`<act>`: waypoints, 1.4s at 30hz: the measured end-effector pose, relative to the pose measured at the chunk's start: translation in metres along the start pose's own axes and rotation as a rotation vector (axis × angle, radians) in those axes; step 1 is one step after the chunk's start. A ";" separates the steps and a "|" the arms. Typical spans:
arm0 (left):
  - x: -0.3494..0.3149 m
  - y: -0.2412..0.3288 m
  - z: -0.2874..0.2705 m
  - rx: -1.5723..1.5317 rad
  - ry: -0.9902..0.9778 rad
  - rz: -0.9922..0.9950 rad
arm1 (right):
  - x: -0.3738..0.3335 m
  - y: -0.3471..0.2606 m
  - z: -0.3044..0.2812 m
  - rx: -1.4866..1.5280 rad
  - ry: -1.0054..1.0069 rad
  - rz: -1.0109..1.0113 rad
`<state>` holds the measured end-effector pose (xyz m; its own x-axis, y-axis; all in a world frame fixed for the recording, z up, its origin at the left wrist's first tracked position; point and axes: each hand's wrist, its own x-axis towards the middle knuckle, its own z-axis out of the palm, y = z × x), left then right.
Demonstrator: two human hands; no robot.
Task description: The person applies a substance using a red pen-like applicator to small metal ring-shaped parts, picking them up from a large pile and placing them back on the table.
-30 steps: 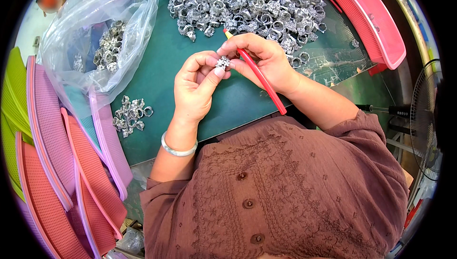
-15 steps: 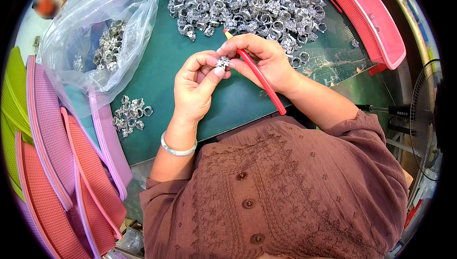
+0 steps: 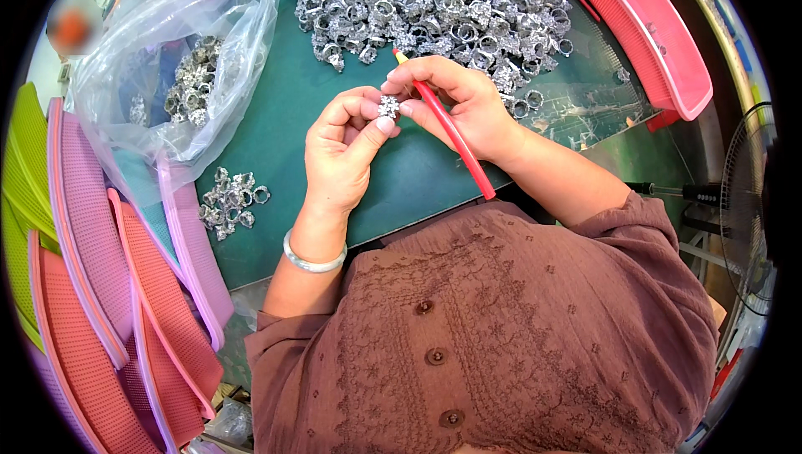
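Baskets (image 3: 88, 212) crowd the desk's (image 3: 280, 174) left edge, an open plastic bag (image 3: 244, 49) its far left corner; loose rings (image 3: 227, 201) lie nearby. Toward the near edge, the left hand's (image 3: 338, 145) grip pinches a silver ring (image 3: 388, 107). A ring heap (image 3: 443, 11) covers the far edge. The right hand's (image 3: 472, 111) grip is closed on a red pen (image 3: 452, 132); a pink tray (image 3: 639, 32) stands by the right edge.

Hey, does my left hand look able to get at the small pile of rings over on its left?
Probably yes: just green table lies between your left hand and the small pile of rings, and nothing covers the pile. That hand holds a ring, though, which may hinder grabbing more.
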<state>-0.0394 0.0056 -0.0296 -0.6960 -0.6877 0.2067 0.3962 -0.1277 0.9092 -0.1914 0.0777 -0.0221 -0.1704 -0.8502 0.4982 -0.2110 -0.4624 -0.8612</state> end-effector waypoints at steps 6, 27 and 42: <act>0.000 -0.001 0.000 -0.048 0.028 -0.009 | 0.000 0.002 0.001 0.023 0.001 0.004; 0.000 0.002 0.007 -0.001 0.038 -0.015 | 0.001 0.001 0.002 -0.033 0.030 -0.021; -0.001 0.000 0.005 0.020 0.045 -0.003 | 0.000 0.002 0.002 -0.006 0.026 -0.010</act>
<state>-0.0416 0.0101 -0.0277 -0.6693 -0.7189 0.1879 0.3817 -0.1157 0.9170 -0.1900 0.0760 -0.0243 -0.1932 -0.8387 0.5092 -0.2182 -0.4693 -0.8557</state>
